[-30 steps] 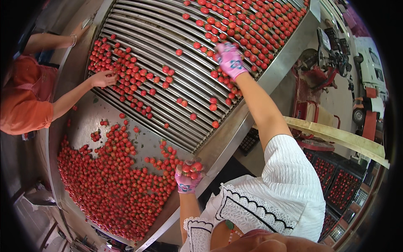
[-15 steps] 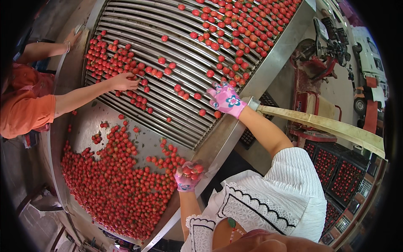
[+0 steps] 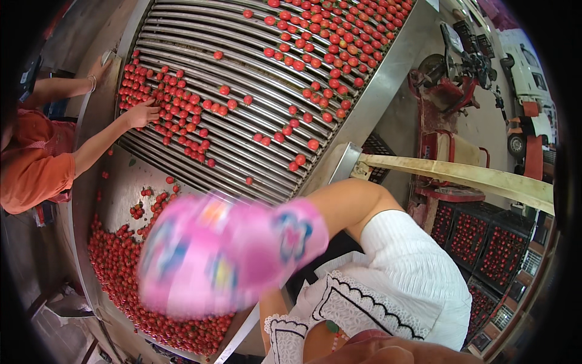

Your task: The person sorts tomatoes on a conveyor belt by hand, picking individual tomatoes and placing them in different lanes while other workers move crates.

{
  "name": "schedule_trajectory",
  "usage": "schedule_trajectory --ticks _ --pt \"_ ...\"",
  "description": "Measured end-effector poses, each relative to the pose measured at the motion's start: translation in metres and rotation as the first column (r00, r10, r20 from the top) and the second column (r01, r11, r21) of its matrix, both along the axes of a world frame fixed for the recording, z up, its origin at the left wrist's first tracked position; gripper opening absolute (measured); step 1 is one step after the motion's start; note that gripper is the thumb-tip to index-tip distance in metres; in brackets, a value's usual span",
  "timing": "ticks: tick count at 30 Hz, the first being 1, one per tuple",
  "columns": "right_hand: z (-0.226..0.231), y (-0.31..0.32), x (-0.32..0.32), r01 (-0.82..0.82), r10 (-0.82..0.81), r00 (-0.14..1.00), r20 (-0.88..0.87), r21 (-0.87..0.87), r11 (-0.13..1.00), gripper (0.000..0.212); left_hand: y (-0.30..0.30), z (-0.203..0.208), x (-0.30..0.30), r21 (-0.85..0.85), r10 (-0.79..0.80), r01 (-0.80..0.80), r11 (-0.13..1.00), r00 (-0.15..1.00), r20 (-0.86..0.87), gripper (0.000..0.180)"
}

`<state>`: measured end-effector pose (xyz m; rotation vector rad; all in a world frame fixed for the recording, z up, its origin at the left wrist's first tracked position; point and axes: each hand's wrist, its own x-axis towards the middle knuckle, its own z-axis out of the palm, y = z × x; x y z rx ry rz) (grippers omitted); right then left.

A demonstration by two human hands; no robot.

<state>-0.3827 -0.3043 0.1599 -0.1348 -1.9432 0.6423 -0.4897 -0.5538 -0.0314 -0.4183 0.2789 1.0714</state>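
Observation:
My right hand point(image 3: 206, 258), in a pink flowered glove, is raised close to the camera and smeared by motion, so its fingers cannot be made out. It blocks the view of my left hand; only my left forearm point(image 3: 276, 312) shows below it. Behind the glove, a large heap of small red cherry tomatoes point(image 3: 121, 267) fills the metal tray point(image 3: 124, 173). More tomatoes point(image 3: 336, 51) lie spread over the metal roller conveyor point(image 3: 236, 79) above the tray, densest at the far right.
At the left, a co-worker in orange has one hand point(image 3: 142, 113) among tomatoes on the rollers. A pale curved bar point(image 3: 454, 173) extends right from the conveyor frame. Black crates of tomatoes point(image 3: 470, 236), a red cart point(image 3: 445, 145) and a white truck point(image 3: 530, 79) stand to the right.
My right hand has left the rollers' right edge and come up toward the camera and leftward, covering my left hand, which held several tomatoes. The co-worker's hand has shifted left.

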Motion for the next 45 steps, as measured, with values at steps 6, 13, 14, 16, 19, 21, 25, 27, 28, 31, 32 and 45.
schedule_trajectory --ticks 6,13,14,16,19,21,25,27,28,31,32,45 --pt "0.013 -0.054 -0.012 -0.075 0.076 0.996 0.045 -0.015 0.997 0.041 0.000 -0.008 0.013 0.023 -0.141 0.140 0.990 0.986 0.084 0.041" --pt "0.010 -0.069 -0.025 -0.108 0.109 0.993 0.040 -0.015 0.994 0.035 -0.008 -0.013 0.010 0.039 -0.162 0.159 0.987 0.980 0.119 0.041" --pt "0.008 -0.068 -0.026 -0.116 0.116 0.992 0.039 -0.013 0.993 0.034 -0.009 -0.014 0.009 0.042 -0.160 0.156 0.987 0.980 0.119 0.042" --pt "0.005 -0.064 -0.028 -0.111 0.111 0.993 0.029 -0.001 0.994 0.033 -0.014 -0.015 0.009 0.046 -0.156 0.151 0.987 0.979 0.131 0.042" --pt "-0.008 -0.032 -0.030 0.003 -0.004 1.000 0.019 0.050 0.999 0.031 -0.016 -0.016 0.004 0.047 -0.139 0.133 0.990 0.981 0.135 0.042" --pt "-0.029 0.019 -0.008 0.254 -0.262 0.961 0.092 0.092 0.963 0.029 -0.013 -0.015 0.004 0.061 -0.162 0.153 0.986 0.970 0.181 0.042" --pt "-0.119 0.129 0.092 0.574 -0.460 0.818 0.345 -0.477 0.665 0.027 -0.013 -0.019 0.006 0.058 -0.160 0.152 0.987 0.973 0.168 0.038" --pt "-0.171 0.175 0.162 0.873 -0.785 0.465 0.409 -0.064 0.483 0.028 -0.020 -0.015 0.005 -0.017 -0.079 0.083 0.996 0.986 0.146 0.039" --pt "-0.170 0.186 0.186 0.930 -0.803 0.336 0.492 -0.041 0.364 0.027 -0.031 -0.019 0.001 -0.051 -0.028 0.032 0.998 0.997 0.069 0.039" --pt "-0.182 0.218 0.307 0.936 -0.840 -0.127 0.527 0.345 0.075 0.038 -0.017 0.000 0.007 -0.247 0.002 -0.040 0.968 0.988 -0.152 0.040" --pt "-0.178 0.218 0.322 0.929 -0.785 -0.231 0.575 0.369 -0.002 0.041 -0.019 -0.006 0.003 -0.237 0.034 -0.058 0.970 0.994 -0.106 0.041" --pt "-0.185 0.226 0.278 0.782 -0.880 0.234 0.413 -0.618 -0.082 0.027 -0.027 -0.036 -0.015 -0.174 -0.060 0.054 0.983 0.998 -0.028 0.039"
